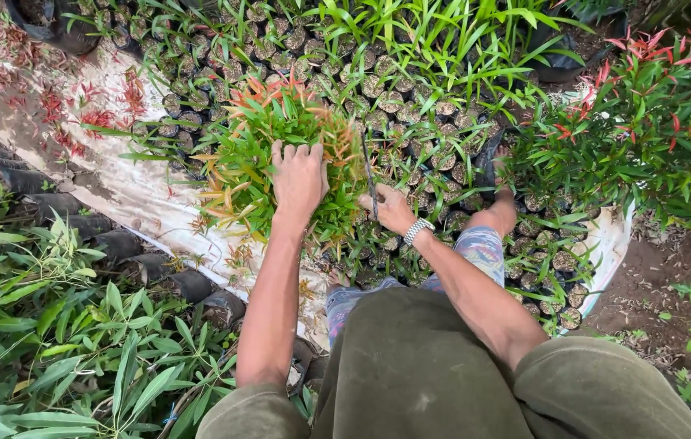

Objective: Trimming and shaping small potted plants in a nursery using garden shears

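My left hand point(298, 177) presses down on a bushy bundle of green and orange-tipped seedlings point(260, 154), fingers spread over the leaves. My right hand point(390, 209), with a metal watch at the wrist, grips a thin dark blade-like tool point(370, 183) that points up beside the bundle. Under both hands stand several small black nursery bags of soil point(410, 122) packed in rows. My bare foot point(498, 213) rests among the bags to the right.
A white plastic sheet point(130, 191) lies under the bags at left. Larger black bags point(122, 244) with leafy plants fill the lower left. Red-tipped shrubs point(654, 122) crowd the right, with bare soil point(646, 284) beyond them.
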